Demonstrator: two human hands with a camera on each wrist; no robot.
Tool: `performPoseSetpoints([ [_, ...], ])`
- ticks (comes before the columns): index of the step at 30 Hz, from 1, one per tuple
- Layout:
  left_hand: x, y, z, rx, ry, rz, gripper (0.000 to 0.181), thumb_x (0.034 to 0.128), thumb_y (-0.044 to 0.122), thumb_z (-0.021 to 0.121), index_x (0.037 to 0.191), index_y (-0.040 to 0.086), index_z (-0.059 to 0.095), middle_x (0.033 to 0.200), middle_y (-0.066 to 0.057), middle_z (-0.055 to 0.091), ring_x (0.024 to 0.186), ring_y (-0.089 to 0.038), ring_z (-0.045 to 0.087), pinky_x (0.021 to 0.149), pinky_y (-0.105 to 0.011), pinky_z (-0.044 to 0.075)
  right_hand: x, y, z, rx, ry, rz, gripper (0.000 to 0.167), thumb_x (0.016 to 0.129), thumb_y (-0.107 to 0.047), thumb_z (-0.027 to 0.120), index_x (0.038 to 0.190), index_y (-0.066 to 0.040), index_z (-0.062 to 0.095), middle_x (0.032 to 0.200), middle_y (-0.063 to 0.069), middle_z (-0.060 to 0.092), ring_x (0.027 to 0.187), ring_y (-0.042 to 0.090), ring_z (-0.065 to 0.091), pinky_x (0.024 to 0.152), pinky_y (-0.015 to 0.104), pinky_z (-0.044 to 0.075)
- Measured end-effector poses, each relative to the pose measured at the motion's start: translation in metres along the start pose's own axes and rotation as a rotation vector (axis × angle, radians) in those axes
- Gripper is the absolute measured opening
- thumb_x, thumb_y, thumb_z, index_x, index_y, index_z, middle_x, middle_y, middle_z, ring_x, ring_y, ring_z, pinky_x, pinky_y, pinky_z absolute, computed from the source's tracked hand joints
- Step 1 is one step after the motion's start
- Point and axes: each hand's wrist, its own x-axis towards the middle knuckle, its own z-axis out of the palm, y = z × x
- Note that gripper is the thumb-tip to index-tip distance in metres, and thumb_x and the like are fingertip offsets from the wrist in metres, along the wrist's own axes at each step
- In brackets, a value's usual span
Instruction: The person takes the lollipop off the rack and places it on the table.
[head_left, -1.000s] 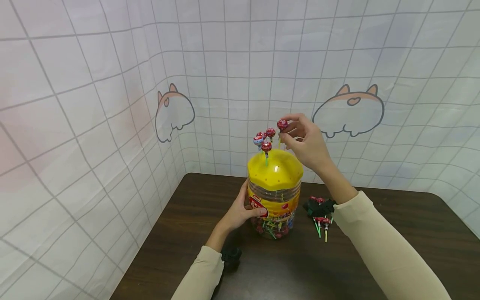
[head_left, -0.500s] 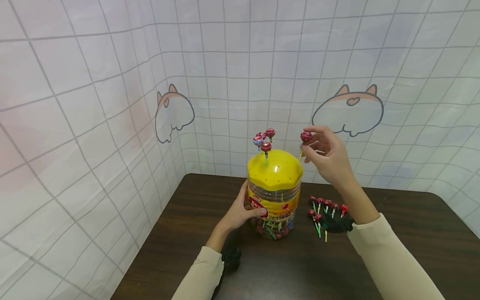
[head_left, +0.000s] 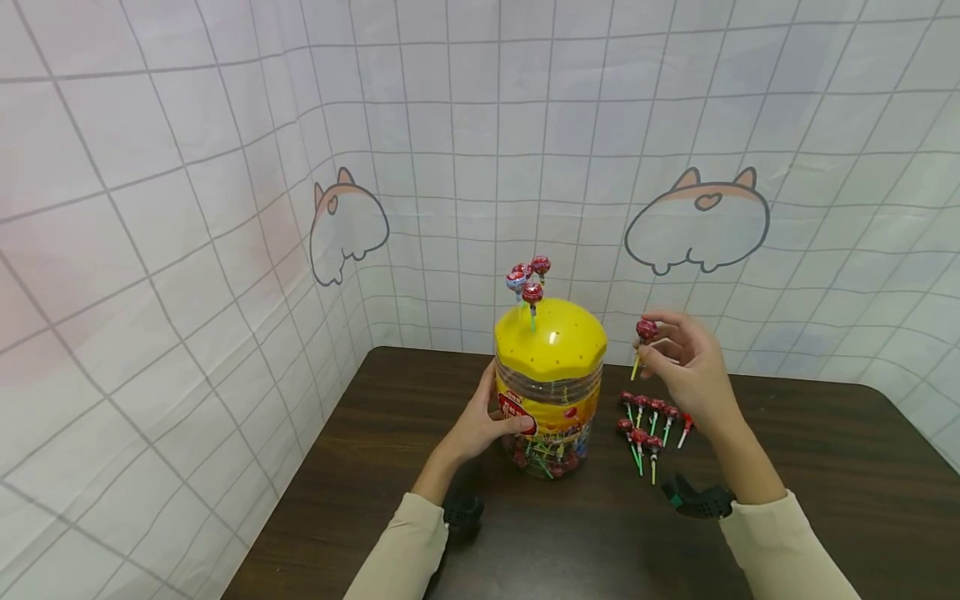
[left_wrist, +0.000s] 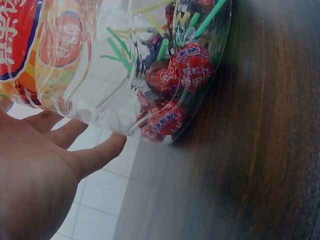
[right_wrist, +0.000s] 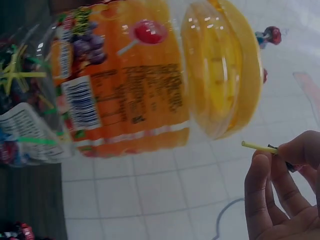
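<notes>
The right hand (head_left: 686, 362) has just carried a lollipop (head_left: 646, 330) away from the jar: a second ago it was over the yellow lid (head_left: 551, 337), half a second ago beside the lid's right edge, and now it is lower and farther right. It hangs in the air, wrapper up and slightly tilted, just above the loose lollipops (head_left: 657, 406). Thumb and fingertips pinch it in a narrow grip; the right wrist view shows the yellow stick (right_wrist: 257, 146) poking out free, touching neither jar nor bench (head_left: 600, 542).

That leaves four lollipops (head_left: 532, 293) standing in the lid, bunched towards its left and back, one of them in a pale blue wrapper. The rest of the lid's top shows only small holes. The loose ones lie on the bench to the right of the jar, a row of five with three more in front; none of those in sight has shifted. The piece in hand appears to be past the lid stage and clear of the jar, nearer the loose group than the ones left standing.

The left hand (head_left: 483, 425) has not moved: it is spread wide and holds the side of the upright jar (head_left: 551, 408), thumb across the label, which seems to steady it. Inside, more lollipops (left_wrist: 167, 120) with green and yellow sticks lie heaped at the bottom.
</notes>
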Motion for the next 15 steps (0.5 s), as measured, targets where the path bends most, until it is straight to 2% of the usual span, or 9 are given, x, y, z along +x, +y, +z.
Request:
performPoseSetpoints([
  [6,0.0,0.001,0.0,-0.006,-0.008,0.003,0.103,0.086,0.058,0.077,0.16,0.048,0.006,0.159,-0.001,0.036,0.141,-0.028,0.044,0.113,-0.063,0.042,-0.022,0.021,-0.007,0.032,0.015,0.096,0.039,0.098,0.0,0.064,0.135,-0.011,0.059,0.101,-0.003,0.067,0.076,0.011,0.07,0.064,0.024,0.061],
  [15,0.001,0.001,0.0,-0.009,-0.006,0.007,0.105,0.0851,0.058,0.077,0.161,0.048,0.006,0.159,-0.003,0.036,0.139,-0.028,0.045,0.112,-0.06,0.044,-0.041,0.046,-0.016,0.12,0.023,0.166,0.039,0.098,0.003,0.064,0.133,-0.013,0.061,0.094,-0.002,0.066,0.078,0.01,0.071,0.064,0.027,0.062],
])
